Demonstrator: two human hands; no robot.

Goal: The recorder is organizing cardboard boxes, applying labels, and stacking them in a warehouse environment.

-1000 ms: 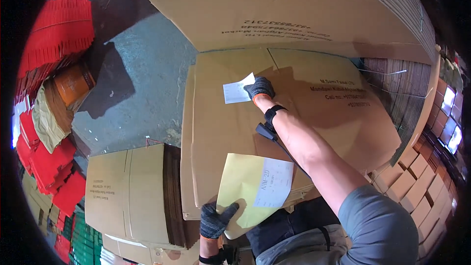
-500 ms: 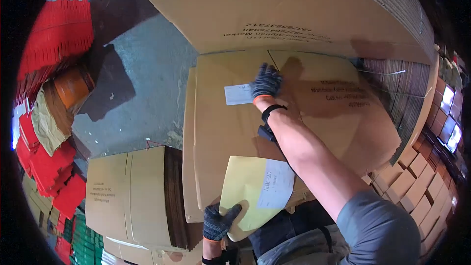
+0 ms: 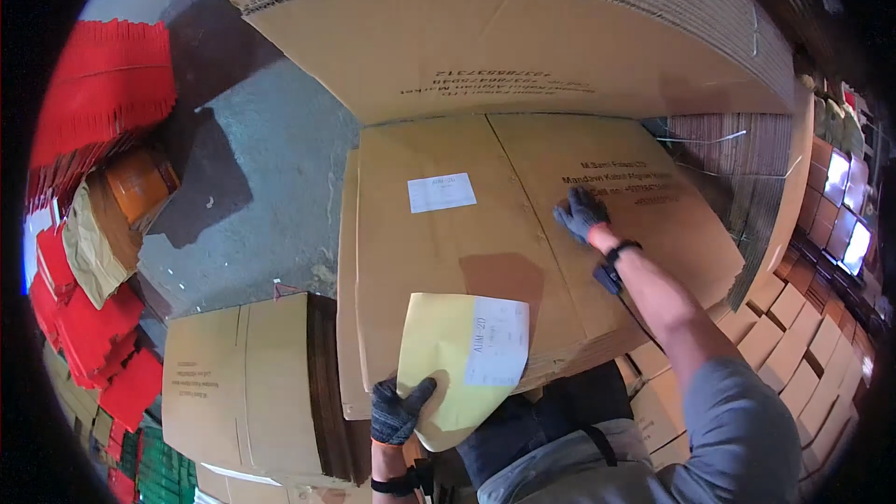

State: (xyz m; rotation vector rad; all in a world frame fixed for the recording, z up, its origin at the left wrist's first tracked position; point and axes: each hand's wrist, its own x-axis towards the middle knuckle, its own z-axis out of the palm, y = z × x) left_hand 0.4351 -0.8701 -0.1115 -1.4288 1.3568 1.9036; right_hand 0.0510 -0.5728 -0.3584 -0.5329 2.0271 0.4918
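1. Flattened brown cardboard sheets (image 3: 523,261), stacked, are our landmark; a white rectangular label (image 3: 441,192) now sits stuck on the top sheet.
2. Our gloved right hand (image 3: 581,213) has left the label, now right of it, fingers flat and spread.
3. Our gloved left hand (image 3: 397,411) pinches a yellow backing sheet (image 3: 446,364) at the stack's near edge.

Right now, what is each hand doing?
Left hand: closed, holding the yellow backing sheet with white label.
Right hand: open, flat on the brown flattened cardboard box.
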